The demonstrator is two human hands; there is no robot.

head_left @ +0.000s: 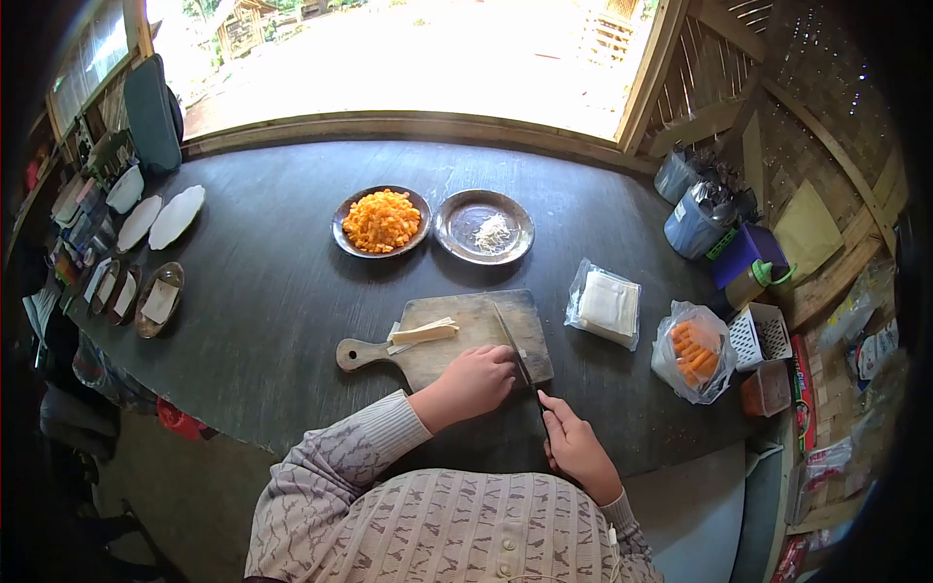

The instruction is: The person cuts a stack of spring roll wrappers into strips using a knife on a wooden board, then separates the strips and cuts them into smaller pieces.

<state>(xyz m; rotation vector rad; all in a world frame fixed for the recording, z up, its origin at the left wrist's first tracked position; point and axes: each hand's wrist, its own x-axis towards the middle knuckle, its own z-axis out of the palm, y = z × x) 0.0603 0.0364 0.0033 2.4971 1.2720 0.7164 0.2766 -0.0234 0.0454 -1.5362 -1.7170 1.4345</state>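
My right hand grips the dark handle of a kitchen knife, whose blade lies across the right part of the wooden cutting board. Close beside the blade, my left hand rests on the board with its fingers curled; what is under them is hidden. A small pale scrap shows by the blade. Pale flat strips lie stacked on the board's left part, near its round handle. Behind the board stand a plate of diced orange pieces and a metal plate with thin pale shreds.
To the right lie a plastic-wrapped stack of white square sheets and a plastic bag of carrots. A white perforated basket and utensil tubs line the right wall. White scalloped plates and small dishes stand left.
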